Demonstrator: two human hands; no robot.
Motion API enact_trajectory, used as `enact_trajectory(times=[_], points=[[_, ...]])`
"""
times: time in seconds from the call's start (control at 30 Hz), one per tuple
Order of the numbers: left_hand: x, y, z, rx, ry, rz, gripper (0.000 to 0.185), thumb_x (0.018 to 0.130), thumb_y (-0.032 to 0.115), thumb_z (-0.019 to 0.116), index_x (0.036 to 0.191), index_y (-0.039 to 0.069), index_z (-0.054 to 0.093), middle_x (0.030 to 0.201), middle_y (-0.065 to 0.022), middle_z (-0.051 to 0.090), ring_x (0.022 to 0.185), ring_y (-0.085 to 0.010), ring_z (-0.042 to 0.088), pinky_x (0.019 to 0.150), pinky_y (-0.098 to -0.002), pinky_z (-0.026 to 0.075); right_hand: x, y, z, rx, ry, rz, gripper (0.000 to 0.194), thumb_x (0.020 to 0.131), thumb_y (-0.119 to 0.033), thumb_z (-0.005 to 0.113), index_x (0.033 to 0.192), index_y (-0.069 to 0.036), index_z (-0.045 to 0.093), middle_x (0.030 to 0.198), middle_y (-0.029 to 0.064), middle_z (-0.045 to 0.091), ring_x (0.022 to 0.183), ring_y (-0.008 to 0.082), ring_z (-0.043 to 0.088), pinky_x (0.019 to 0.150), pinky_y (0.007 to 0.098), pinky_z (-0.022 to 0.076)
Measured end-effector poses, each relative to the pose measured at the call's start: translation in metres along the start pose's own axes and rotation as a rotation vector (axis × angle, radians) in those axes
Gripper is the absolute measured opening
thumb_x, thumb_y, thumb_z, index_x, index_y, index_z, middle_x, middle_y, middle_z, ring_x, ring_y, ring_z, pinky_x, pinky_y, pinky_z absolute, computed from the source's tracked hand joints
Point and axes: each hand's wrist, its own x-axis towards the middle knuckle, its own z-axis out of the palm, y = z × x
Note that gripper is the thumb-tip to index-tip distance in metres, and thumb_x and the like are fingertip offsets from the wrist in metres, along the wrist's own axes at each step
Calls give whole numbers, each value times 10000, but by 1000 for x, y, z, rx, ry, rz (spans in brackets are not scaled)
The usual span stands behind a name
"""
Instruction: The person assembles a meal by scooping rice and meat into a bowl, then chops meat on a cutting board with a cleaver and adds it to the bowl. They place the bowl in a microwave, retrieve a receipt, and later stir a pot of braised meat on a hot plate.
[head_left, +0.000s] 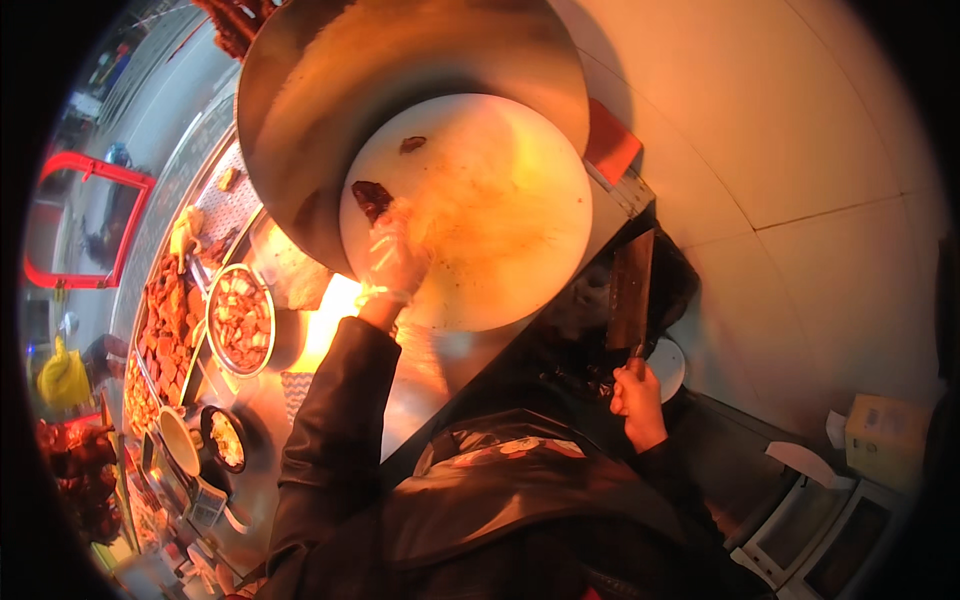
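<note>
My left hand (394, 251), in a clear plastic glove, is over the left side of a round white chopping board (487, 217). Its fingertips are at a dark piece of roasted meat (371, 199); whether they grip it I cannot tell. A smaller dark scrap of meat (412, 144) lies farther back on the board. A curved metal guard (405, 52) stands around the board's far and left sides. Off to the right of the board, my bare right hand (639, 401) is closed around the handle of a cleaver (631, 292), whose broad blade points away from me.
At left are a metal bowl of chopped meat (241, 321), trays of cooked meat pieces (163, 322) and a black bowl of food (225, 439). Dark roasted meat (82, 480) is at the far left. A red object (611, 141) sits behind the guard, and a cardboard box (885, 435) at right.
</note>
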Motion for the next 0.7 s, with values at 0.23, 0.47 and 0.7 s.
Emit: enact_trajectory(times=[0.23,0.47,0.7], points=[[-69,131,-23,-835,-859,-81,439,941,401,563,1070,-14,630,836,-118,640,760,-186,597,695,-332,477,-17,-24,-17,-827,232,-755,315,790,-201,763,977,-14,591,821,128,673,700,295,666,619,379,520],[-84,164,-26,-532,-530,428,555,788,5,565,1333,19,464,935,-328,545,791,-503,547,705,-479,472,-36,-57,36,-943,-92,-1068,497,783,-194,763,1181,1,537,884,127,644,779,305,660,650,388,527],[-71,115,-44,-1439,-565,-705,348,922,377,587,1019,45,547,752,-30,551,586,-112,523,528,-237,441,84,-165,43,-485,-369,-1065,178,888,-157,637,978,-6,668,806,148,624,744,298,615,676,343,501]])
